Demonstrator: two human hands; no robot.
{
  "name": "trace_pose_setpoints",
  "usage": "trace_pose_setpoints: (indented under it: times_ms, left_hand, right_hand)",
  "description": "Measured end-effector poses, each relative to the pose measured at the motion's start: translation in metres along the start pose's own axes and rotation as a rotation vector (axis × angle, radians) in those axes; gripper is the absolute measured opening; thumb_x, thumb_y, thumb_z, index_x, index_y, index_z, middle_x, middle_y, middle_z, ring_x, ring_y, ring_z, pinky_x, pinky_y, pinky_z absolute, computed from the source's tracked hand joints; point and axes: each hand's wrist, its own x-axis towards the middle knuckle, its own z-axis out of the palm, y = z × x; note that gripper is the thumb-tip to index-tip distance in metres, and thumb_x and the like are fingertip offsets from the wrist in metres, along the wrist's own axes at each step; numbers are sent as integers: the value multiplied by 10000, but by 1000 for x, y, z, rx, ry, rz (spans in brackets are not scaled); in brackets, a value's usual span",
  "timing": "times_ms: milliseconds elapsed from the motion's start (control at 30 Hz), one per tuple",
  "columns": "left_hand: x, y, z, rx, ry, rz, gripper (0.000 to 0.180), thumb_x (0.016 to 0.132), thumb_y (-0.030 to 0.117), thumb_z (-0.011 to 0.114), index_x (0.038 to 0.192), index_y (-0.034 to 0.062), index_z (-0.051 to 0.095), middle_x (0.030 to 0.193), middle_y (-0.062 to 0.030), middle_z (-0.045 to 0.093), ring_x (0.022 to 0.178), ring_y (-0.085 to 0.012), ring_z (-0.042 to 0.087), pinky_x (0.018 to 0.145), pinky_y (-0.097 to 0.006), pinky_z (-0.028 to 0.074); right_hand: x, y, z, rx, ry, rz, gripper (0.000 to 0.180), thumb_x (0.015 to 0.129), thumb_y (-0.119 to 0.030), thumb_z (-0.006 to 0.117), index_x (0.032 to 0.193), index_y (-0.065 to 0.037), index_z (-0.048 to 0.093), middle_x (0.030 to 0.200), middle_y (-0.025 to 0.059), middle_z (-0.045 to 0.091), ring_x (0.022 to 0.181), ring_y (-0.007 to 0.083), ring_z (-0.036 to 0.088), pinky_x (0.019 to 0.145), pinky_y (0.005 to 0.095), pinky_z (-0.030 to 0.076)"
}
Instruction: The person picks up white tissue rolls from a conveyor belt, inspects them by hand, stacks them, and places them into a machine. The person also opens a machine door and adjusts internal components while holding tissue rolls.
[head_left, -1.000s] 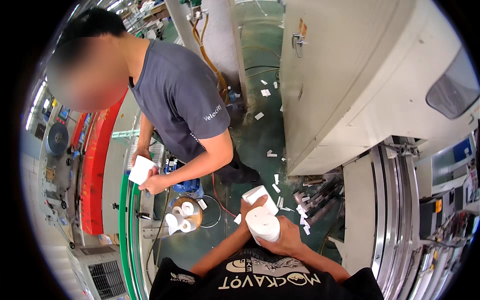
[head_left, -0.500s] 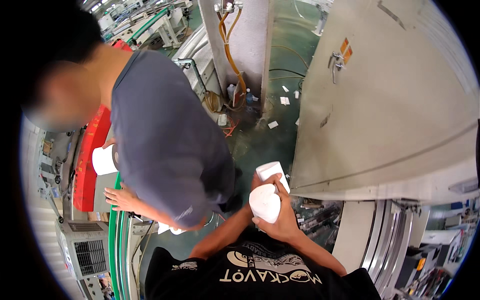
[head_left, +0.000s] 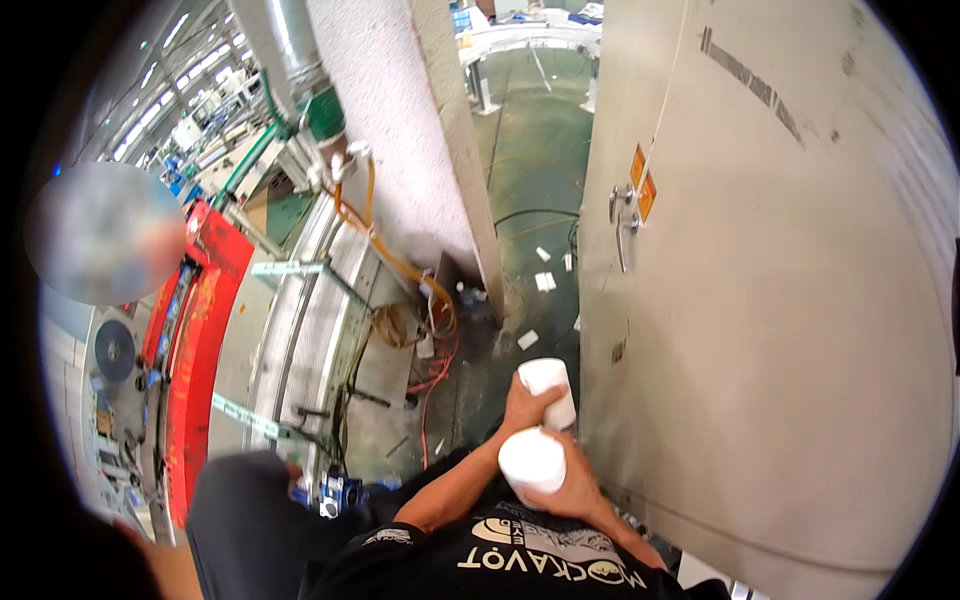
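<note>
Two white rolls, apparently of paper, are held close together in front of my chest. My left hand (head_left: 530, 407) has its fingers wrapped round the farther roll (head_left: 546, 379), which stands tilted. Around the nearer roll (head_left: 532, 461), my right hand (head_left: 574, 482) is closed, its thumb pressed low on the side. The rolls sit one just beyond the other and overlap in view.
A big beige cabinet (head_left: 760, 300) with a metal handle (head_left: 624, 228) rises at right. Ahead stands a pale pillar (head_left: 400, 120). White scraps (head_left: 545, 282) and a red cable (head_left: 428, 400) lie on the floor. A conveyor (head_left: 290, 320) and another person's dark-trousered leg (head_left: 245, 520) are at left.
My view has moved forward, bringing the cabinet and pillar closer. The co-worker has slipped to the lower left, mostly out of view. Both rolls stay in my hands.
</note>
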Motion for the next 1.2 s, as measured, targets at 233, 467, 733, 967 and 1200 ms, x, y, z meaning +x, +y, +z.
trace_pose_setpoints:
  times_ms: [233, 467, 733, 967, 1200]
  left_hand:
    - [102, 75, 21, 119, -834, -110, 785, 729, 197, 876, 1379, 31, 467, 1258, -110, 613, 1197, -207, 565, 1052, -367, 437]
    - [218, 135, -53, 277, -1247, -104, 901, 668, 297, 905, 1394, 36, 440, 1293, -129, 585, 1242, -219, 539, 1074, -371, 413]
    - [271, 184, -151, 257, -1219, -97, 942, 653, 261, 910, 1415, 20, 411, 1314, -118, 565, 1265, -224, 523, 1113, -372, 368]
    - [274, 192, -221, 392, -1080, -94, 973, 632, 284, 930, 1412, 21, 411, 1300, -116, 567, 1265, -229, 513, 1106, -374, 375]
    - [300, 200, -222, 255, -1192, -41, 921, 664, 232, 924, 1413, 27, 429, 1300, -100, 578, 1265, -212, 516, 1107, -371, 374]
  right_hand:
    - [124, -4, -13, 27, -351, -84, 812, 790, -186, 830, 1473, -18, 424, 1542, 220, 367, 1430, 362, 390, 1171, 453, 328]
    - [262, -39, -64, -44, 509, -458, 125, 888, -32, 727, 1012, -23, 743, 917, 126, 746, 816, 267, 728, 798, 409, 578]
    - [428, 184, -171, -676, 1129, 833, 644, 918, -594, 613, 1032, 36, 686, 1028, 272, 692, 1003, 442, 665, 868, 513, 517]
    - [445, 202, -156, -474, 1238, 725, 625, 897, -608, 647, 989, 6, 720, 951, 247, 714, 900, 388, 699, 829, 476, 524]
    - [438, 245, -181, -323, 1499, 231, 528, 916, -506, 684, 951, 22, 691, 808, 146, 687, 756, 276, 645, 784, 414, 515]
